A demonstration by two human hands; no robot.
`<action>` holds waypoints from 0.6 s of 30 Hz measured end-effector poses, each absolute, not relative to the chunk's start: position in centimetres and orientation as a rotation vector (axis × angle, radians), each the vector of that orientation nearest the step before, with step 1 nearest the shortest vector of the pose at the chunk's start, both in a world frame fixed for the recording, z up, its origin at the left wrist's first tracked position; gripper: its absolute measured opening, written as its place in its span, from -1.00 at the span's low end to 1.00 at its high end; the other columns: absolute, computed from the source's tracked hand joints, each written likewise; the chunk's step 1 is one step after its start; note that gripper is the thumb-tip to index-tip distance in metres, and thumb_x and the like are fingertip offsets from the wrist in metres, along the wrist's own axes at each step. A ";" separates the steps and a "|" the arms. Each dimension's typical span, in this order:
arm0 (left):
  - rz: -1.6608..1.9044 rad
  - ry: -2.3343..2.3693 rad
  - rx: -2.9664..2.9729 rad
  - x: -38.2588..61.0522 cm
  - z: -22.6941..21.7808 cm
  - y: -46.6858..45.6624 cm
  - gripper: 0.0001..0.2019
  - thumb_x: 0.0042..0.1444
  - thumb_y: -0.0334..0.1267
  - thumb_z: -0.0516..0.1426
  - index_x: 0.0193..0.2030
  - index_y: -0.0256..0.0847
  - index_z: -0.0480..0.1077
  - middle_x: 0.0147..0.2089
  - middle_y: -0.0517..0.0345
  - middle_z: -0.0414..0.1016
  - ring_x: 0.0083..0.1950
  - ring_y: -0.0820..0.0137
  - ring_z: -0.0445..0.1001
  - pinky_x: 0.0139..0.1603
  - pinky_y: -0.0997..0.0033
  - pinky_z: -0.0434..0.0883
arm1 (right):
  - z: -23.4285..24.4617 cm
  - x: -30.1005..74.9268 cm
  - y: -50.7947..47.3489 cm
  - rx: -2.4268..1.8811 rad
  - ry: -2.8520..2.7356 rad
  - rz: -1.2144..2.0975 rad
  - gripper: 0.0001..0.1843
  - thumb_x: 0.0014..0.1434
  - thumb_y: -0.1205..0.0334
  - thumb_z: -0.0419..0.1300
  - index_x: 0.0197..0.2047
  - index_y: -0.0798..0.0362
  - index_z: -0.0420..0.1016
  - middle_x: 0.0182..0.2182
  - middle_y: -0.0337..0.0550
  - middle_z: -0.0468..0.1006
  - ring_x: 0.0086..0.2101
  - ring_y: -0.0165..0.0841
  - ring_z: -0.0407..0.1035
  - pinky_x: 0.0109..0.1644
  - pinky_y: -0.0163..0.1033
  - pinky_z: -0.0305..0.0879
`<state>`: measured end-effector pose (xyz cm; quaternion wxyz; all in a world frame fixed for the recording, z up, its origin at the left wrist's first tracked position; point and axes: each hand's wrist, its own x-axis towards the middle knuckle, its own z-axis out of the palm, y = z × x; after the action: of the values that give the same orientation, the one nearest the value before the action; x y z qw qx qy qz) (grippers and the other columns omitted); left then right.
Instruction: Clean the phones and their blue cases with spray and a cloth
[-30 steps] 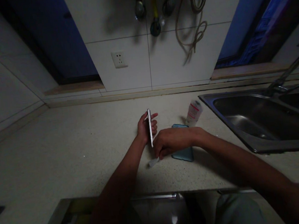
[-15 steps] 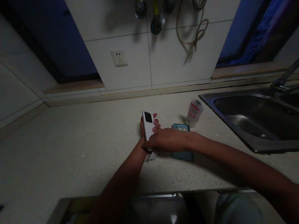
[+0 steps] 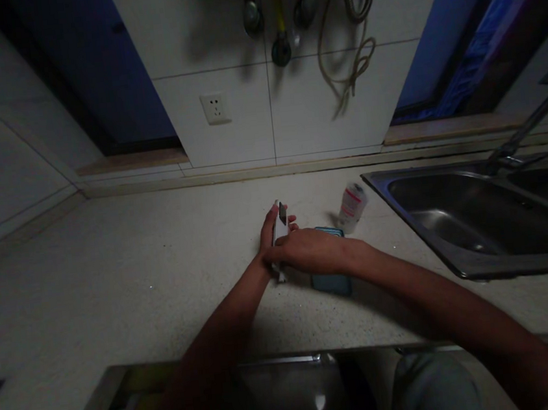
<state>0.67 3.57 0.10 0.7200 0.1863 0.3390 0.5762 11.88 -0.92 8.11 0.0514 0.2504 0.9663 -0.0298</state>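
Observation:
A white smartphone [image 3: 281, 229] with a dark camera block stands tilted in my left hand [image 3: 267, 230], the fingers wrapped round its sides. Its narrow edge now faces me more than its back. My right hand [image 3: 311, 250] crosses over the phone's lower end, fingers bent and pressed against it. Below those fingers pokes out a small white piece [image 3: 280, 276], thin like tissue or paper; its kind is unclear. Partly under my right hand and wrist, a blue-green phone case [image 3: 331, 284] lies on the counter. Just behind it stands a clear plastic cup [image 3: 352, 206] with pink-red print.
The pale speckled countertop [image 3: 177, 267] runs to a tiled wall with a socket [image 3: 215, 109], pipes and a looped hose [image 3: 361, 62]. A steel double sink [image 3: 451, 212] with a faucet [image 3: 525, 133] is at right. The counter's front edge is close to my body.
The phone has turned in my left hand, from showing its back to nearly edge-on. My right hand stays at its lower end. The view has shifted slightly.

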 end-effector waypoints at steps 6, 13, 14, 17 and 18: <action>1.237 0.681 0.360 0.6 -0.4 4.0 -0.67 0.19 -0.10 0.09 -0.05 -0.27 0.50 -0.23 -0.04 0.59 -0.20 0.17 0.58 -0.13 0.23 0.45 | 7.5 12.0 0.3 0.679 3.007 -0.204 -0.62 0.33 0.48 0.07 0.16 0.12 0.47 -0.10 0.06 0.66 -0.20 -0.25 0.54 -0.25 -0.26 0.24; 1.195 0.448 0.281 -0.1 -0.7 4.6 -0.70 0.11 -0.15 0.04 -0.13 -0.23 0.50 -0.32 -0.01 0.61 -0.11 0.10 0.62 0.04 0.03 0.49 | 6.4 13.8 4.8 1.452 3.034 -0.202 -0.61 0.26 0.29 0.23 0.15 0.01 0.42 -0.14 -0.04 0.66 -0.26 -0.27 0.49 -0.33 -0.30 0.15; 1.177 0.419 0.280 -0.1 -0.6 4.5 -0.71 0.12 -0.16 0.04 -0.15 -0.21 0.50 -0.34 0.01 0.61 -0.15 0.12 0.63 0.03 0.02 0.50 | 6.3 14.2 5.4 1.565 3.016 -0.241 -0.63 0.24 0.28 0.25 0.12 0.01 0.44 -0.18 -0.07 0.67 -0.28 -0.28 0.49 -0.31 -0.30 0.16; 1.144 0.292 0.288 -0.1 -0.3 3.9 -0.66 0.10 -0.15 0.02 -0.09 -0.21 0.50 -0.27 -0.01 0.64 -0.18 0.15 0.62 0.03 -0.01 0.50 | 6.1 15.2 6.8 1.679 3.023 -0.247 -0.76 0.25 0.30 0.24 0.00 0.05 0.53 -0.21 -0.06 0.67 -0.26 -0.27 0.49 -0.25 -0.28 0.19; 1.139 0.261 0.284 0.0 -0.2 3.7 -0.64 0.09 -0.16 0.02 -0.08 -0.21 0.51 -0.25 -0.03 0.64 -0.17 0.15 0.62 0.03 -0.01 0.50 | 6.0 15.3 7.1 1.710 3.028 -0.219 -0.80 0.27 0.31 0.22 -0.04 0.06 0.56 -0.21 -0.04 0.67 -0.25 -0.26 0.49 -0.23 -0.27 0.19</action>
<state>-0.03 3.69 -0.24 0.8245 0.1338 0.1226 0.5359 15.34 7.10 6.05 -0.1707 0.4836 0.8563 -0.0618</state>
